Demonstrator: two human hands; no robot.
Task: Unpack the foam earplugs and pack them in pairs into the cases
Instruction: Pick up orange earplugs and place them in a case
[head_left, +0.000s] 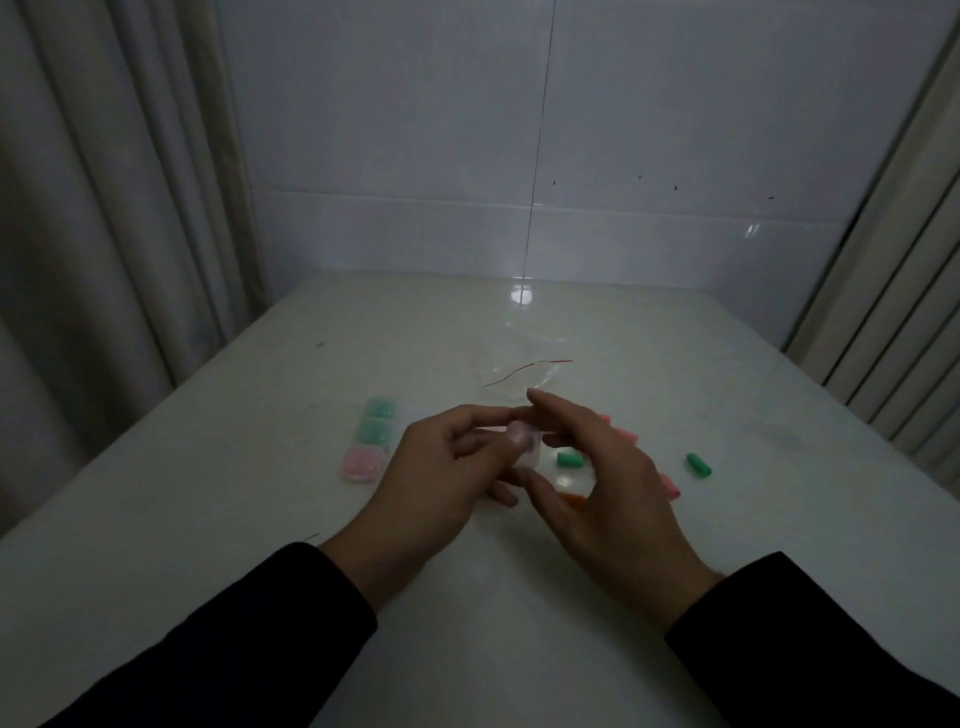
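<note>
Because the small clear plastic case is held up between both hands above the white glossy table, it sits just right of the row of three filled cases, the landmark here. The left hand grips it with curled fingers; the right hand pinches its ends between forefinger and thumb. It looks light, stiff and slick, best taken by its edges. Its long axis appears to run away from the person. Loose foam plugs, soft and squashable, lie further right: a green earplug pointing sideways, another green earplug angled.
</note>
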